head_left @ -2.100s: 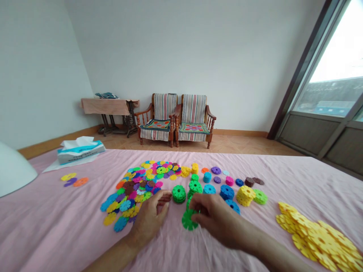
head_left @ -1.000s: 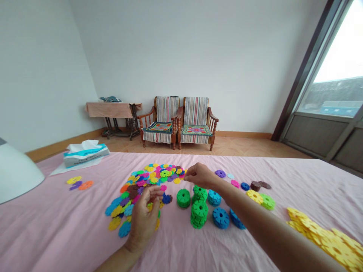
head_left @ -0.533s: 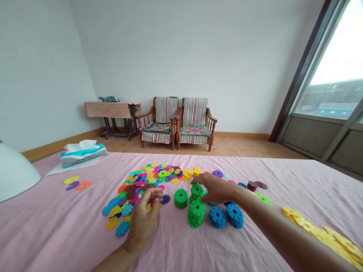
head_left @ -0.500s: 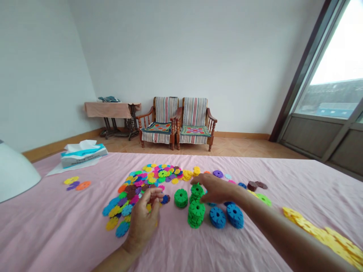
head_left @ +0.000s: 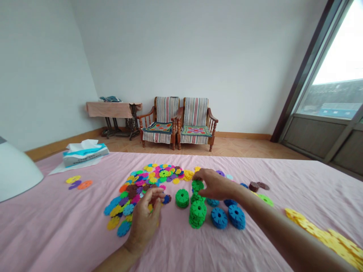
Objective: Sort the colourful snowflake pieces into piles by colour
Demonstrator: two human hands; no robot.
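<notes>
My right hand (head_left: 214, 184) has its thumb and fingers around a few green notched plastic discs (head_left: 197, 185), just above a low green stack (head_left: 196, 197). Nearer to me stands a taller stack of green discs (head_left: 197, 214), and left of it another green stack (head_left: 182, 198). My left hand (head_left: 146, 216), fingers loosely curled and thumb apart, hovers by the near right side of a loose pile of mixed-colour discs (head_left: 138, 184). Nothing shows in it. Blue stacks (head_left: 219, 218) stand to the right, partly under my right forearm.
Yellow discs (head_left: 326, 238) lie in rows at the right. Brown discs (head_left: 254, 186) and a lime one (head_left: 266, 200) are beyond my right arm. A tissue box (head_left: 85, 154) and a white rounded object (head_left: 17, 170) stand left on the pink cloth (head_left: 93, 219).
My right hand has risen slightly, and the green discs in its fingers have come up from the stack below. My left hand stays almost still.
</notes>
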